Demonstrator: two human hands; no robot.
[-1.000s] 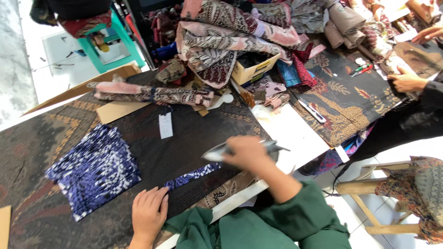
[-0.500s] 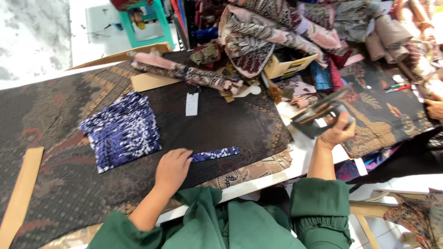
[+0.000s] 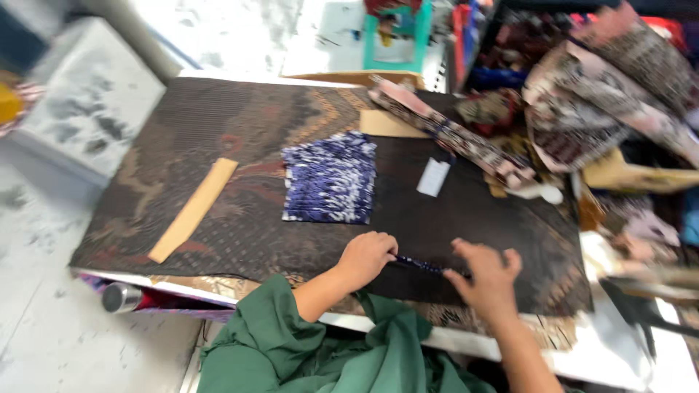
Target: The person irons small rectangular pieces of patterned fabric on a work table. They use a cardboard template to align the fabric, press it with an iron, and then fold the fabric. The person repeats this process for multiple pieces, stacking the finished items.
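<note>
Both hands sit on the dark cloth (image 3: 240,218): left hand (image 3: 366,256) pinching a narrow blue strip (image 3: 419,265), right hand (image 3: 486,278) spread flat over its other end.

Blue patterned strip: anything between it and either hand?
Nothing visible. The narrow blue patterned strip lies flat on the dark cloth between both hands. The left hand touches its left end; the right hand is at its right end. The folded blue-and-white fabric and white tag sit farther back, clear.
</note>
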